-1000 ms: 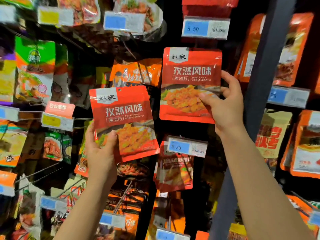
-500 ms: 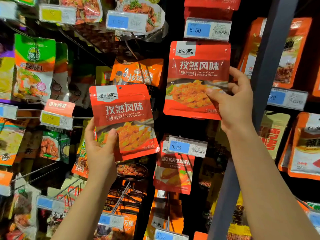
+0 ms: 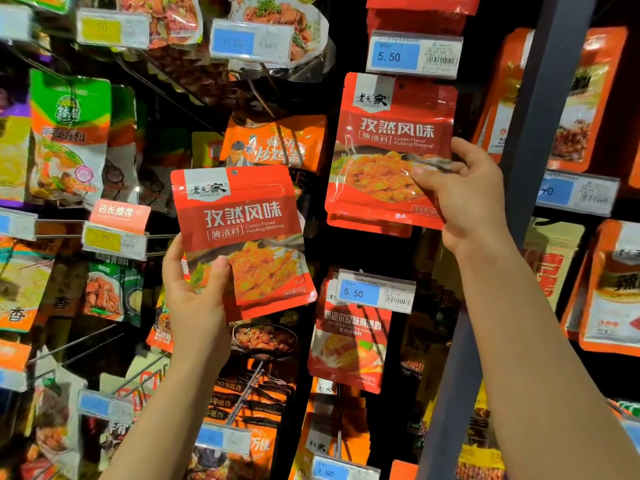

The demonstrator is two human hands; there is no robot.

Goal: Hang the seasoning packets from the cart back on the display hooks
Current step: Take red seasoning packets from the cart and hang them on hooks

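Observation:
Two identical red cumin seasoning packets are up in front of the display. My right hand (image 3: 460, 195) pinches the right edge of the upper packet (image 3: 388, 140), whose top sits just under the blue 5.50 price tag (image 3: 412, 55) at a hook's end. More red packets hang behind it. Whether its hole is on the hook cannot be told. My left hand (image 3: 195, 299) grips the lower left corner of the second packet (image 3: 242, 233), held upright lower and to the left, free of any hook.
Rows of hooks with other seasoning packets fill the wall: green and orange ones (image 3: 69, 133) on the left, a red packet (image 3: 349, 341) under a second 5.50 tag (image 3: 374, 294) below. A dark grey upright post (image 3: 540, 133) stands just right of my right hand.
My right hand has raised its packet up toward the 5.50 tag. The left hand and its packet have stayed about where they were.

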